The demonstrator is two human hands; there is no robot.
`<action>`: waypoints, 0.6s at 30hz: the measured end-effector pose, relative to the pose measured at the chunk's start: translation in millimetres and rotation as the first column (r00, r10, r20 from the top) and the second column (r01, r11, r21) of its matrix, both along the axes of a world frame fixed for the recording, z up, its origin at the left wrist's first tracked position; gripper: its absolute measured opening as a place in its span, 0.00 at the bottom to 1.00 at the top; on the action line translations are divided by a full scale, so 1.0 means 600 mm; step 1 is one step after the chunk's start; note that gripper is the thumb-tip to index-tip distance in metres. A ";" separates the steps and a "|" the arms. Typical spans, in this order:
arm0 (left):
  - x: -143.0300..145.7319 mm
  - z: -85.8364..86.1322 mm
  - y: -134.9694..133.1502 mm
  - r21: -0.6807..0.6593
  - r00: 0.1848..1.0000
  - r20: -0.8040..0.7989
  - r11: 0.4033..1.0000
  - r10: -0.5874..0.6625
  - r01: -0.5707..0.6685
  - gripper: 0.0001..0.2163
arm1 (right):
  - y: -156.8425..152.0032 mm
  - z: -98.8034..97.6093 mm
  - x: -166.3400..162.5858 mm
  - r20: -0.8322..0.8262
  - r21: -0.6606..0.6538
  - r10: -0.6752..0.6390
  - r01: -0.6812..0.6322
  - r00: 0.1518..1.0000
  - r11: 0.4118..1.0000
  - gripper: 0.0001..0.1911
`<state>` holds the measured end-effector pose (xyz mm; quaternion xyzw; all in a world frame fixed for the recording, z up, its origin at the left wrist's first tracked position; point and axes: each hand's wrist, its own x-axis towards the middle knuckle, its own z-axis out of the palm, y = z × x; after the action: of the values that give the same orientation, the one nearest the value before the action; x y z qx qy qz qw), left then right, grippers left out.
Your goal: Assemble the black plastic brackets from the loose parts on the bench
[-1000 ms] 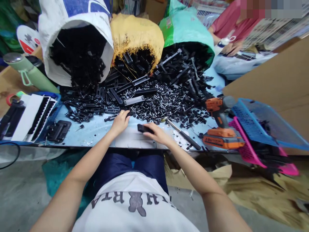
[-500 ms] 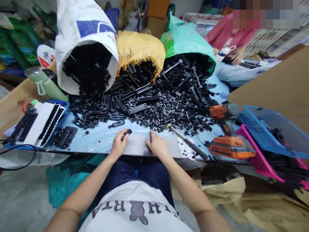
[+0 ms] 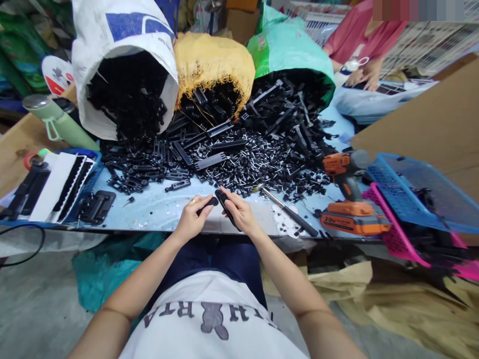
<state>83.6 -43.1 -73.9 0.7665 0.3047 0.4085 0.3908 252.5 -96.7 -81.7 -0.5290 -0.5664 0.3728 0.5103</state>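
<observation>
Blue-topped table (image 3: 145,205), heaped black parts (image 3: 229,145), hammer (image 3: 288,211), orange drill (image 3: 350,189)

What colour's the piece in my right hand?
The piece is black; the head view shows it.

Head cam: my one feed, worn by the person, facing forward and down.
Shirt (image 3: 179,336): bottom of frame, nearest my lens.
Left hand (image 3: 191,218), right hand (image 3: 241,212): mid-frame, seen from above and behind.
Table (image 3: 138,212): I look across from its near edge.
Sacks (image 3: 213,55): top, farther off.
</observation>
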 end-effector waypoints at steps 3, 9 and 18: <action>-0.001 0.014 -0.001 0.039 0.999 0.009 0.998 -0.049 0.049 0.15 | 0.003 0.007 0.003 -0.008 0.011 0.000 0.000 1.000 1.000 0.24; 0.002 0.029 -0.013 0.117 0.995 -0.059 0.990 0.085 -0.077 0.16 | 0.003 0.021 0.010 0.201 0.145 0.002 -0.032 0.980 0.989 0.24; 0.034 0.026 -0.028 0.208 0.961 0.091 0.939 0.262 -0.276 0.15 | 0.006 0.033 -0.021 0.306 0.240 -0.087 0.012 0.948 0.971 0.26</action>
<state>104.1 -59.7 -58.4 0.7428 0.3476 0.5126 0.2542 239.9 -93.1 -61.7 -0.5315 -0.6669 0.2011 0.4820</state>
